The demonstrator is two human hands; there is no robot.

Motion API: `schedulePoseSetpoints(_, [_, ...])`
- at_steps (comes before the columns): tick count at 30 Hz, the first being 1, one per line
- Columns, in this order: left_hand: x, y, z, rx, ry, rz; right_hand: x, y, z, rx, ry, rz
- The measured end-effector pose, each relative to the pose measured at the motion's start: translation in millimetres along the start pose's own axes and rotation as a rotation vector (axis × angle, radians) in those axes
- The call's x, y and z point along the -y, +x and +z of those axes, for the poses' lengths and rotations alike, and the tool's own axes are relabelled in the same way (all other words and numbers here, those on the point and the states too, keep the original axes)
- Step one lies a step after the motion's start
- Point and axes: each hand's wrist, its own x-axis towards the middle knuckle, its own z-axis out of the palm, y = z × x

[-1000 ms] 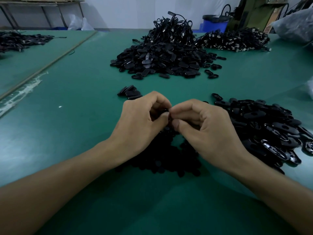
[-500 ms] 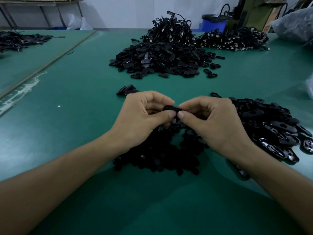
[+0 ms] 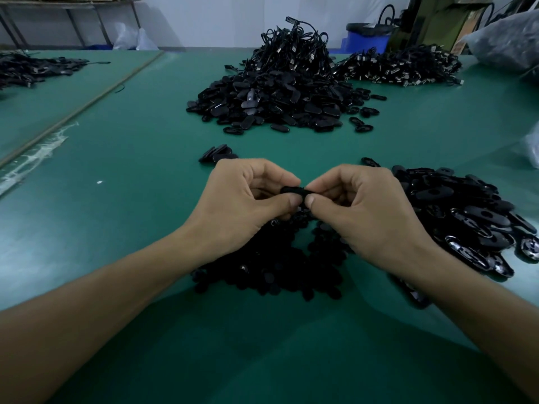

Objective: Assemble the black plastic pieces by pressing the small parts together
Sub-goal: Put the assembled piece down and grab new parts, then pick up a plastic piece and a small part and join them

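Observation:
Both hands meet over the green table and pinch one small black oval plastic piece between them. My left hand grips its left end with thumb and curled fingers. My right hand grips its right end the same way. Most of the piece is hidden by the fingertips. Under my hands lies a flat heap of small black parts. A second heap of shiny black oval shells spreads out just right of my right hand.
A small stack of black pieces sits just beyond my left hand. Farther back rise a tall mound of black pieces and cables and a cable pile. Another dark pile lies far left. A blue bin stands behind.
My hands have drawn slightly apart and risen, so the black piece between the fingertips now shows. A second ago the fingers were closed tight together and hid it.

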Motion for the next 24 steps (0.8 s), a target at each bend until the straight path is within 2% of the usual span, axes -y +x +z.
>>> schedulePoseSetpoints(7, [-4, 0, -3, -0.022, 0.108, 0.047, -1, -2, 1, 0.027, 0.002, -0.066])
schedulePoseSetpoints(10, [-2, 2, -4, -0.031, 0.133, 0.068, 0, -2, 0, 0.035, -0.088, -0.099])
schedulePoseSetpoints(12, [3, 7, -9, -0.094, 0.136, 0.075, -1, -1, -2, 0.028, -0.272, -0.128])
schedulePoseSetpoints(14, [8, 15, -20, -0.199, 0.164, 0.088, -7, 1, -9, 0.046, -0.586, -0.121])
schedulePoseSetpoints(17, [18, 25, -42, -0.358, 0.211, 0.075, -12, 2, -21, 0.083, -0.969, 0.048])
schedulePoseSetpoints(20, [33, 32, -62, -0.449, 0.269, 0.019, -14, 4, -28, 0.12, -1.1, 0.197])
schedulePoseSetpoints(24, [48, 34, -74, -0.481, 0.36, -0.009, -14, 6, -27, 0.13, -1.146, 0.2])
